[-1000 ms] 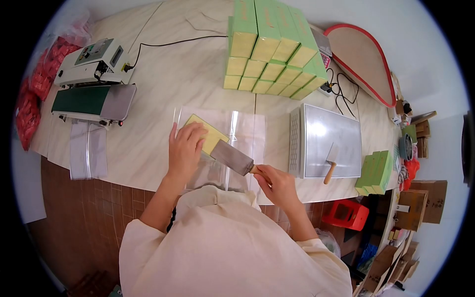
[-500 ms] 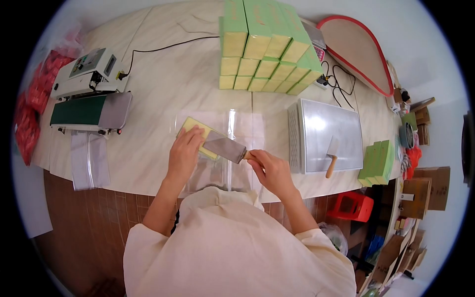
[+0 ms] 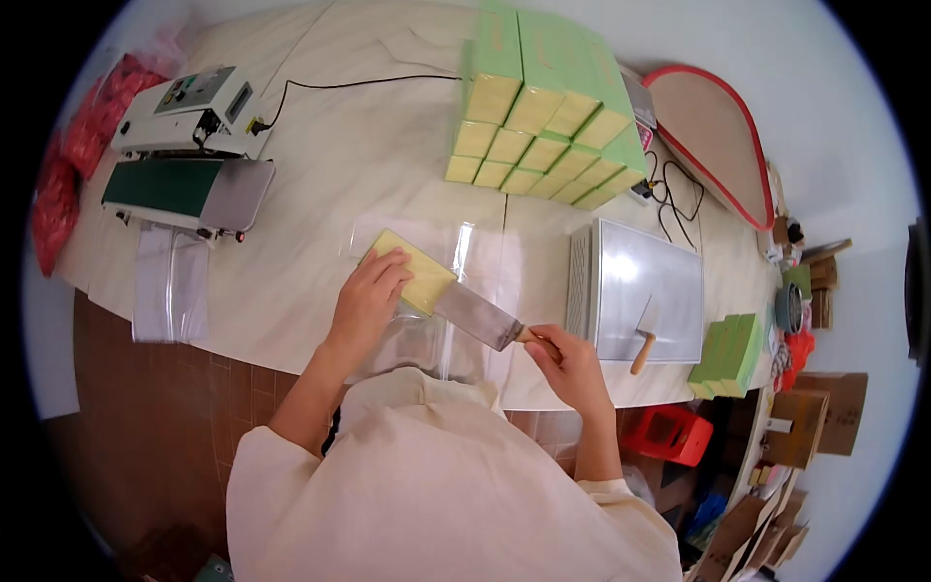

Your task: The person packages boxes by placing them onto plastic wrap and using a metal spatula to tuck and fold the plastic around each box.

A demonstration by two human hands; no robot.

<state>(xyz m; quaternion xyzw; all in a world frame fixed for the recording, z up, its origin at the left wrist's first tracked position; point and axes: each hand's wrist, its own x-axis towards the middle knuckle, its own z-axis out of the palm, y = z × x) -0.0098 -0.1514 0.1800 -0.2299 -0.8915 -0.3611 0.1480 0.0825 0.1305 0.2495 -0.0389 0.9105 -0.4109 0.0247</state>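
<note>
My left hand (image 3: 372, 298) is closed on the left end of a flat pale yellow box (image 3: 425, 278), its fingers lying over the top. My right hand (image 3: 574, 371) is wrapped round the wooden handle of a scraper (image 3: 477, 316) with a broad metal blade. The blade's tip is at the box's right end; whether it touches the box I cannot tell. Beneath the box, clear plastic film (image 3: 412, 344) is spread on the marbled table (image 3: 339, 145). A second scraper (image 3: 644, 335) lies on a silver flat-topped metal unit (image 3: 650, 272) to the right.
Green and yellow boxes (image 3: 543, 107) are stacked at the back, with more green boxes (image 3: 725, 354) at the right edge. A sealing machine (image 3: 189, 150) stands left, with plastic sleeves (image 3: 171, 286) below it. Black cables, a red-rimmed tray (image 3: 713, 136) and a red stool (image 3: 669, 434) are at right.
The scraper has moved right and down with my right hand, so its blade covers less of the yellow box. My left hand stays on the box. The camera view has tilted slightly.
</note>
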